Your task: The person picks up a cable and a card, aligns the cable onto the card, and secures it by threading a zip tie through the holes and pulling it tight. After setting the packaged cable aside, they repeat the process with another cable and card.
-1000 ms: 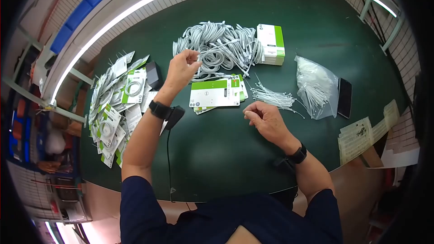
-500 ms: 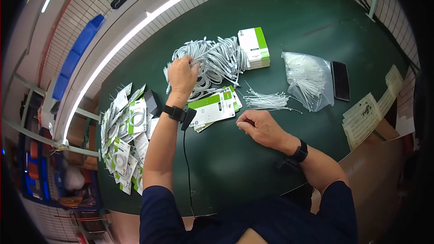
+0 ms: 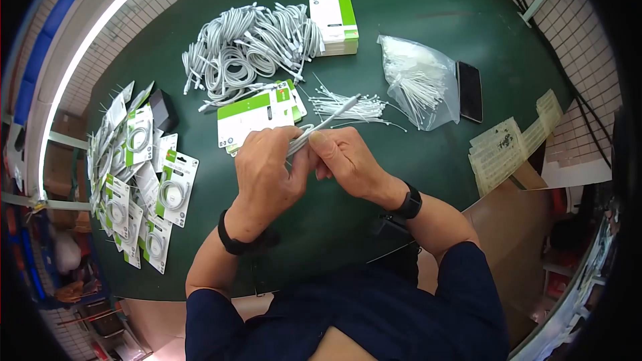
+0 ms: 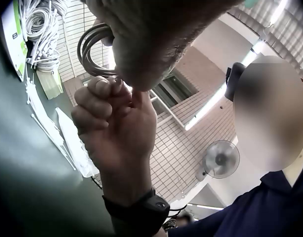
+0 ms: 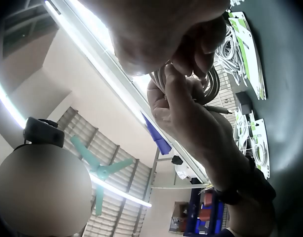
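Note:
Both hands meet over the table in the head view, around one coiled grey-white cable point(image 3: 302, 142). The left hand point(image 3: 266, 172) grips the coil, which shows as a loop point(image 4: 92, 49) in the left wrist view. The right hand point(image 3: 354, 160) pinches the cable with thumb and forefinger, and a connector end point(image 3: 349, 103) sticks out above it toward the upper right. Just beyond the hands lie flat green-and-white cards point(image 3: 247, 119) and loose white ties point(image 3: 364, 109). Fingers cover part of the coil.
A heap of grey cables point(image 3: 234, 43) lies at the back, beside a card stack point(image 3: 331, 17). Packaged cables point(image 3: 175, 190) and a black box point(image 3: 162, 110) are at the left. A bag of ties point(image 3: 421, 80), a phone point(image 3: 469, 92) and taped paper point(image 3: 498, 154) are at the right.
The left hand has come back from the cable heap with a coiled cable. The right hand has moved up to it and now pinches it. The head view has shifted.

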`<control>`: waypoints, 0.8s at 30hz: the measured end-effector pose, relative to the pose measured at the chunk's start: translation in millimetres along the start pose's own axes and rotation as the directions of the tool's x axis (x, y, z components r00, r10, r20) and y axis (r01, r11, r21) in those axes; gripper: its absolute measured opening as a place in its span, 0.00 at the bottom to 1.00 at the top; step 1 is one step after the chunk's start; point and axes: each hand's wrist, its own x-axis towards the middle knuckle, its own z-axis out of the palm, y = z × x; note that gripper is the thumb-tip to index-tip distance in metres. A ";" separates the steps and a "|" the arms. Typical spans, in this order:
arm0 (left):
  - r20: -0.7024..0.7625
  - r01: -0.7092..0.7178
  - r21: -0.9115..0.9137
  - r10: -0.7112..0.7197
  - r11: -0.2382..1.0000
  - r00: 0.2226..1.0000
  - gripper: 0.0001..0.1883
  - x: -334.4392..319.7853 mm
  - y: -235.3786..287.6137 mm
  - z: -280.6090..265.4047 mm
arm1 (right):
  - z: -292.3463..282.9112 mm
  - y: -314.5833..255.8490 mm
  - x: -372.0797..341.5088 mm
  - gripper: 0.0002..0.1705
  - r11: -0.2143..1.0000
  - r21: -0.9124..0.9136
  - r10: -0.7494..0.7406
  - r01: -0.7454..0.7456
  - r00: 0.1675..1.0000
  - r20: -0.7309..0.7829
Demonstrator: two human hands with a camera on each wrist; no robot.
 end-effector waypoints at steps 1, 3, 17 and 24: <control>0.007 0.002 -0.038 -0.002 0.999 1.000 0.10 -2.9 3.4 -2.0 | 0.7 -1.4 1.0 0.32 0.999 -0.034 -0.018 0.018 1.000 -0.010; 0.006 0.021 -0.080 -0.021 0.997 1.000 0.09 -9.1 6.8 -3.1 | 2.0 -3.1 1.6 0.34 0.997 -0.068 -0.034 0.033 0.999 -0.012; 0.153 0.443 -0.545 -0.435 0.712 0.887 0.16 -33.5 -10.8 2.0 | 7.4 -0.8 1.3 0.36 0.991 -0.135 -0.014 0.017 1.000 0.022; 0.209 0.500 -0.586 -0.478 0.637 0.853 0.15 -35.4 -16.9 4.4 | 7.6 0.4 2.5 0.35 0.990 -0.139 -0.014 0.018 1.000 0.023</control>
